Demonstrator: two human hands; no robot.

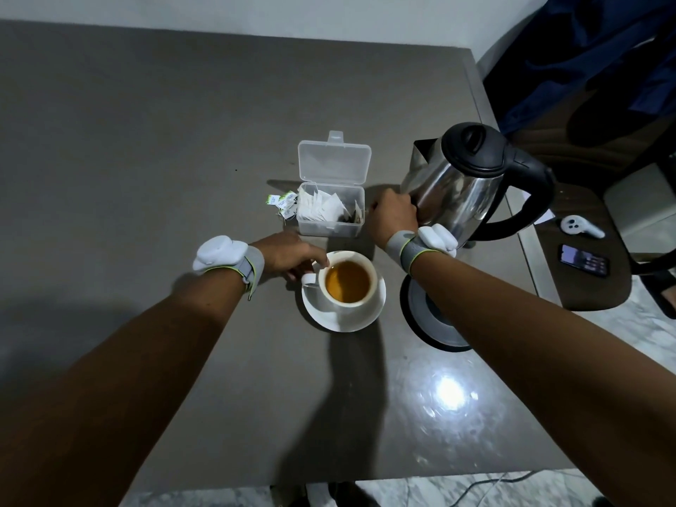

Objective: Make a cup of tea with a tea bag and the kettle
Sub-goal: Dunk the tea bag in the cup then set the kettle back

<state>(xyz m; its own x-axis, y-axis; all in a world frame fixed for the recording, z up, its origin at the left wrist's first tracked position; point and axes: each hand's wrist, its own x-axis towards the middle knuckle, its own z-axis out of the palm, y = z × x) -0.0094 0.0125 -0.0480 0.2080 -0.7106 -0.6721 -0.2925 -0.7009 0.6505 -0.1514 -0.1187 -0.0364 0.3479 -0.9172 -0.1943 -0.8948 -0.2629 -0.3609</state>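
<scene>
The cup [371,274], filled with amber tea, is standing on its saucer [344,320] at the middle of the desk [146,140]; the left hand [289,256] is grasping its handle and rim. Behind it, an open clear box [331,226] is holding tea bags [322,206]. The right hand [393,214] is curling against the kettle [472,177] near the desk's right edge; whether it grips anything cannot be told. Bare desk is lying open leftward and toward the near edge.

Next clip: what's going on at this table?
A person is making tea. The left hand grips the cup at its handle; the cup sits on a saucer and already holds amber tea. The right hand is beside the kettle, which is off its base; that hand's fingers are hidden. The tea bag box is open.
</scene>
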